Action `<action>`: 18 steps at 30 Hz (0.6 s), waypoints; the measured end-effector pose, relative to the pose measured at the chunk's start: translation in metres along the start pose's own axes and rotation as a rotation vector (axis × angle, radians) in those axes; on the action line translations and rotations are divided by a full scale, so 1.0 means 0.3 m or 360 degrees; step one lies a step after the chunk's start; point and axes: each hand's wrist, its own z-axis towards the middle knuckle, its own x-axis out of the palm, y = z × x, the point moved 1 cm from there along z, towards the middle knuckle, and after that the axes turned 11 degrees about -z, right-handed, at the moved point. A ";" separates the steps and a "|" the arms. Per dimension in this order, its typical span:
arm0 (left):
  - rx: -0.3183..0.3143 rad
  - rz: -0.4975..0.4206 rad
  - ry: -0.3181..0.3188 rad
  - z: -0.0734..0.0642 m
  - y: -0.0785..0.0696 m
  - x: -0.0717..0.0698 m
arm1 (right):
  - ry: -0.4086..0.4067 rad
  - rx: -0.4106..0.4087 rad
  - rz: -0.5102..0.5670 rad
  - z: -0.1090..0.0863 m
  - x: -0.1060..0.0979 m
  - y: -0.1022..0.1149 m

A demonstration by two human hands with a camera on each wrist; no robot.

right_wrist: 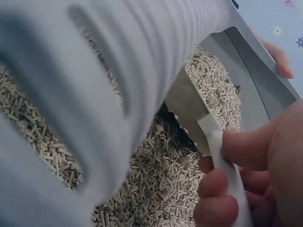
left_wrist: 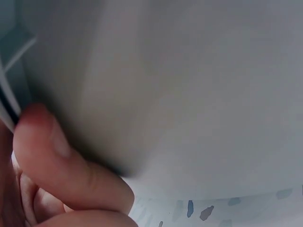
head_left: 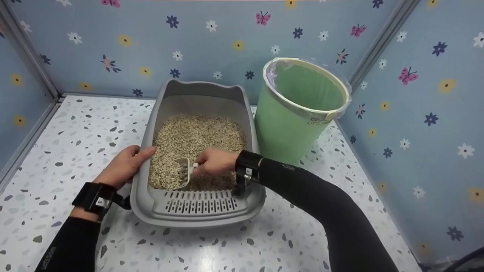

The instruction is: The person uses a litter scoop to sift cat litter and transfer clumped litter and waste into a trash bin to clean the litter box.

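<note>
A grey litter box [head_left: 200, 223] holds pale pellet litter [head_left: 200, 132]. My right hand [head_left: 216, 161] grips the handle of a white litter scoop [head_left: 188, 172], whose slotted head is down in the litter on the left side of the box. In the right wrist view, thumb and fingers are wrapped round the scoop handle [right_wrist: 229, 184], and darker litter lies beside the scoop head. My left hand [head_left: 123, 166] holds the box's left rim, thumb over the top. The left wrist view shows its curled fingers [left_wrist: 71, 165] against the box's outer wall [left_wrist: 199, 104].
A green bin [head_left: 283, 128] lined with a clear bag stands right of the box, near the back wall. A slotted grey grate [head_left: 200, 202] spans the front of the box. Flowered panels [head_left: 211, 41] enclose the speckled white floor [head_left: 75, 151].
</note>
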 end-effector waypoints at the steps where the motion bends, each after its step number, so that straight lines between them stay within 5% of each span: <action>1: 0.0001 -0.0002 0.0000 0.000 0.001 0.000 | -0.0005 0.0014 0.0023 0.001 -0.001 0.000; 18: 0.0016 -0.0017 -0.0012 0.002 0.006 -0.002 | -0.0158 -0.0045 0.0135 0.001 -0.020 -0.012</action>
